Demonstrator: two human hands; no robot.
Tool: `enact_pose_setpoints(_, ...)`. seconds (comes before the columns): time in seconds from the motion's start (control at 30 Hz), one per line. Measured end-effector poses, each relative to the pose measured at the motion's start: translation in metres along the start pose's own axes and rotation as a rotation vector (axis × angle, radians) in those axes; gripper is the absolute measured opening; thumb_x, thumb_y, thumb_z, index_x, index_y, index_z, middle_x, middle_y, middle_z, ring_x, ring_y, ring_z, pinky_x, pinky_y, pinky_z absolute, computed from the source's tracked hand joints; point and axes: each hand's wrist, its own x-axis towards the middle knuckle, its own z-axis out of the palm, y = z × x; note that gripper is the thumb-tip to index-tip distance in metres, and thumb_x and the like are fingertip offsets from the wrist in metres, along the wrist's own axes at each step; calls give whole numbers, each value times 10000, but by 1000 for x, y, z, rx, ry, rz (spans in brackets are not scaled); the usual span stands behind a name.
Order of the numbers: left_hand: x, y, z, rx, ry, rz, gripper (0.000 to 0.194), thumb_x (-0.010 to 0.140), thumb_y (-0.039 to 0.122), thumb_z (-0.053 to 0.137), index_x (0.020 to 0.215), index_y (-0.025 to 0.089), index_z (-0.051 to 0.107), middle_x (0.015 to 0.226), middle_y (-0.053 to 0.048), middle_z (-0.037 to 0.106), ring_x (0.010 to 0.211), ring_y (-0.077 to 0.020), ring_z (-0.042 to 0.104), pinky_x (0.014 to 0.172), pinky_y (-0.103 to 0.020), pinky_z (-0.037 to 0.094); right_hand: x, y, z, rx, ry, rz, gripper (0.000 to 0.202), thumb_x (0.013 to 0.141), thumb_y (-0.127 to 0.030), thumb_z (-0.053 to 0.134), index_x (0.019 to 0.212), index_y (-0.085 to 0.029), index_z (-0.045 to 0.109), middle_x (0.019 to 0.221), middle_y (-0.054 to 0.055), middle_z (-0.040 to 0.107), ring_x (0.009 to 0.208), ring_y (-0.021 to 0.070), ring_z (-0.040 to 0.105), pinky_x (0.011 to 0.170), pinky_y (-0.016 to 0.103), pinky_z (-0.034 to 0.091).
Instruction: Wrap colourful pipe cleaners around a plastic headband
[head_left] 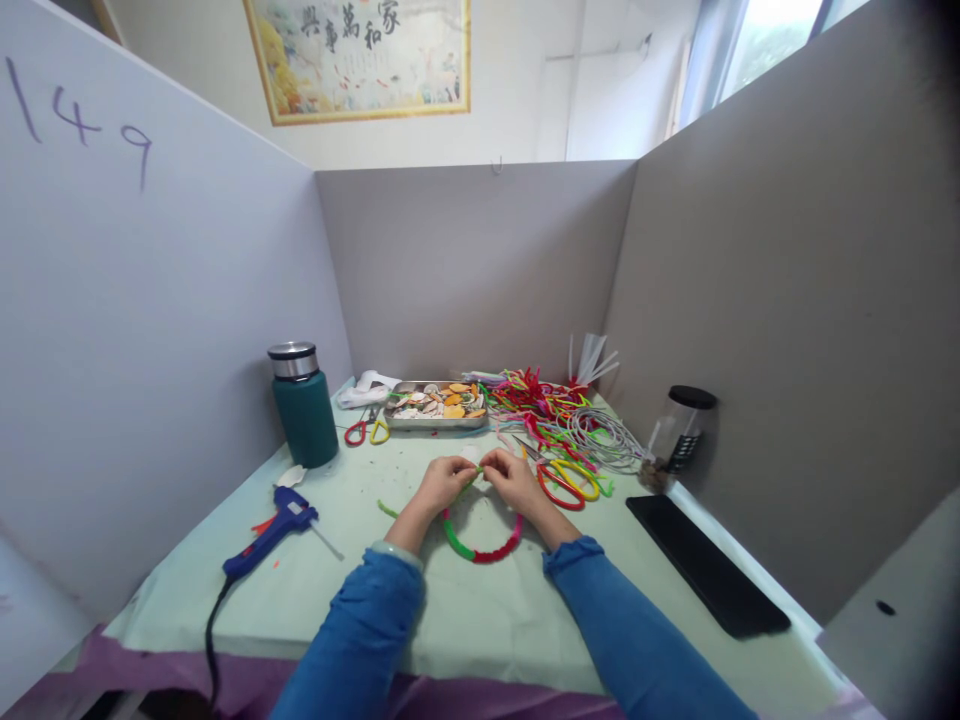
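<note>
My left hand point(448, 480) and my right hand point(511, 476) meet at the middle of the table, fingertips pinched close together. Between them is a thin green pipe cleaner point(480, 469), at the far side of a ring point(496, 555) wrapped in green, red and pink. The ring's near half shows below my wrists; its far part is mostly hidden by my hands. A loose light-green pipe cleaner piece point(387, 509) lies left of my left wrist. Just right of my right hand are scissors with red handles point(559, 486) and scissors with yellow handles point(581, 480).
A blue glue gun point(270, 535) with a cord lies left, near a teal bottle point(305, 410). Behind stand a metal tray point(435, 424) of small pieces and a heap of pipe cleaners point(536, 400). At right are a clear jar point(679, 435) and a black flat object point(705, 565). Grey panels enclose the table.
</note>
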Motion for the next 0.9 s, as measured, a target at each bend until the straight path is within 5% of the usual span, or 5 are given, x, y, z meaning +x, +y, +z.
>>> enact_pose_setpoints(0.37, -3, 4, -3, -186, -44, -116, 335, 663, 396, 604, 751, 84, 687, 530, 10, 513, 494, -81, 371, 483, -204, 289, -1, 1, 2, 18, -31, 11, 99, 749, -180, 492, 791, -159, 580, 652, -15, 547, 598, 116, 495, 556, 222, 372)
enact_pose_setpoints(0.77, -3, 6, -2, -238, -62, -150, 283, 664, 371, 602, 690, 91, 631, 506, 21, 491, 461, -68, 374, 463, -202, 275, -1, 1, 3, -98, -23, -35, 77, 756, -195, 501, 778, -168, 570, 620, -24, 520, 569, 115, 474, 536, 221, 350)
enact_pose_setpoints(0.9, -3, 8, 0, -345, -9, -183, 294, 634, 316, 633, 831, 103, 585, 580, -2, 572, 459, -69, 425, 453, -192, 287, -2, 2, 3, -78, -24, -37, 111, 764, -189, 486, 817, -173, 582, 657, -16, 549, 584, 116, 482, 545, 220, 360)
